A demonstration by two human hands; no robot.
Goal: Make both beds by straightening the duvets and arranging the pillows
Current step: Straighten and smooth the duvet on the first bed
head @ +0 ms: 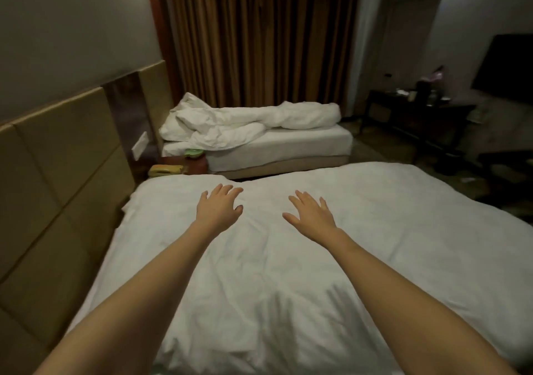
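Left hand (pixel 219 208) and right hand (pixel 313 212) lie flat on near duvet (pixel 259 273).

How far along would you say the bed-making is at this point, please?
Roughly halfway. The near bed's duvet is spread flat with only light creases. In hand: the left hand and right hand, fingers straight, are over it near its far edge, apparently smoothing. Left: the far bed's duvet lies bunched in a heap on its mattress. No arranged pillows are clearly visible on either bed.

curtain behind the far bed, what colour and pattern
Brown with darker vertical stripes; the curtain shows best in the head view.
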